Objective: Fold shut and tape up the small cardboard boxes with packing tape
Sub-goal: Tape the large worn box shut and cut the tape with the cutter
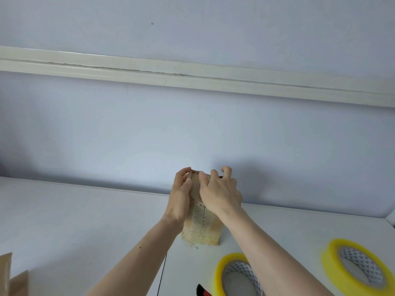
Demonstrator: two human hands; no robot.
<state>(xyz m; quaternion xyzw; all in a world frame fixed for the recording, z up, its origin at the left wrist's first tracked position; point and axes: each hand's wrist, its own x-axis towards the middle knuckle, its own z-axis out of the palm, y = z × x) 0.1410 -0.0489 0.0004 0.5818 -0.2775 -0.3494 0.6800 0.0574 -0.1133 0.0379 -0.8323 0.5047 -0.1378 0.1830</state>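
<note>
A small cardboard box (202,228), wrapped in shiny tape, stands on end on the white table (74,221) near the wall. My left hand (179,199) grips its upper left side, thumb on the near face. My right hand (220,193) lies over the top right of the box with curled fingers pressing on its upper edge. Two rolls of yellowish packing tape lie at the lower right: one (232,276) partly under my right forearm, the other (359,268) near the right edge.
A red and black tool (202,291), mostly cut off, lies at the bottom edge beside the nearer tape roll. Brown cardboard pieces (12,278) show at the bottom left corner. A blue wall with a white rail (192,75) rises right behind the table.
</note>
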